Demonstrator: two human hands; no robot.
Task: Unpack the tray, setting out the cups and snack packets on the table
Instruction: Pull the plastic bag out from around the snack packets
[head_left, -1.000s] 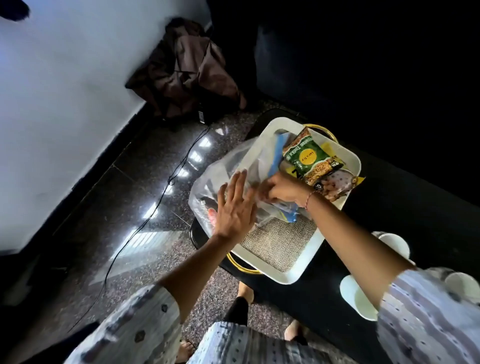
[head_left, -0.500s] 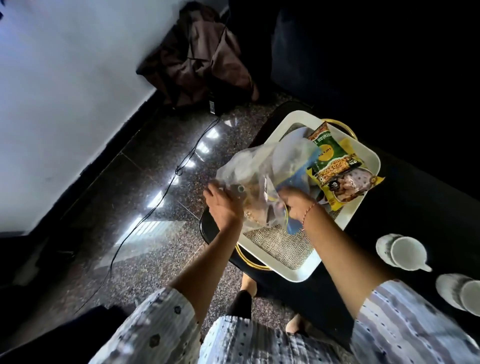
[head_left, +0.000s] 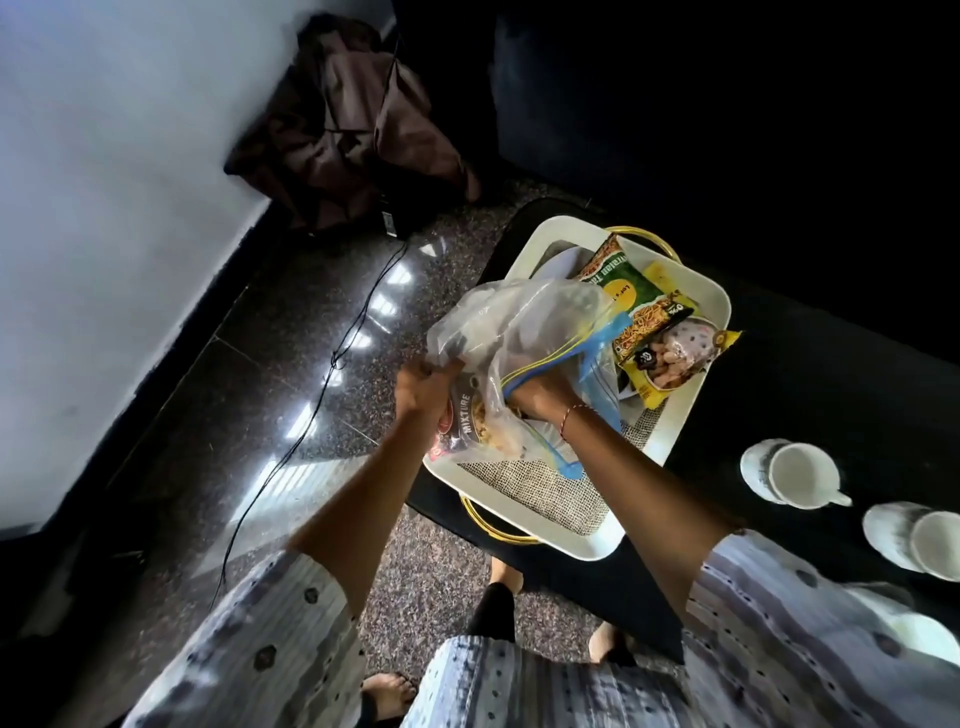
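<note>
At centre frame, over the white tray (head_left: 597, 543), the left hand (head_left: 423, 387) pinches the clear plastic bag (head_left: 511, 332); the right hand (head_left: 540, 397) reaches inside, its fingers hidden, so I cannot tell their grip. The bag looks limp and slippery, its "Mixture" packet (head_left: 465, 423) light and crinkly: best gripped at an edge.

Pale wall (head_left: 104, 208), glossy speckled floor (head_left: 291, 332), black table (head_left: 831, 395)
</note>
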